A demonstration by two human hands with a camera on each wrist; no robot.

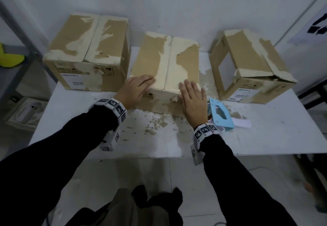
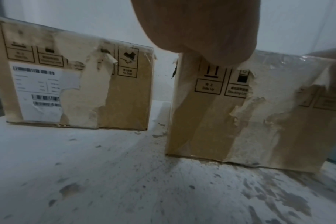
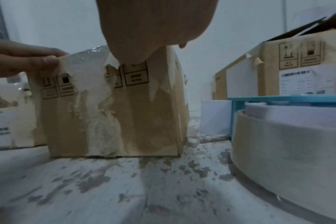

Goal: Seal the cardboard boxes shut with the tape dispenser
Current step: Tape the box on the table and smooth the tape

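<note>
Three worn cardboard boxes stand on a white table (image 1: 265, 137). The middle box (image 1: 166, 61) has both top flaps down, and shiny clear tape covers its near top edge. My left hand (image 1: 139, 86) lies flat on the near left part of its top, and my right hand (image 1: 192, 96) lies flat over the near right corner. The left box (image 1: 85, 49) is closed. On the right box (image 1: 247, 66) the flaps stand up. A blue tape dispenser (image 1: 219, 114) rests on the table just right of my right wrist. Its tape roll (image 3: 288, 144) fills the right wrist view.
The table top is stained and scuffed in front of the boxes. A wall runs close behind the boxes. A grey shelf frame (image 1: 21, 36) stands at the left with a yellow object (image 1: 8, 57) on it. The table's near edge (image 1: 141, 156) is by my forearms.
</note>
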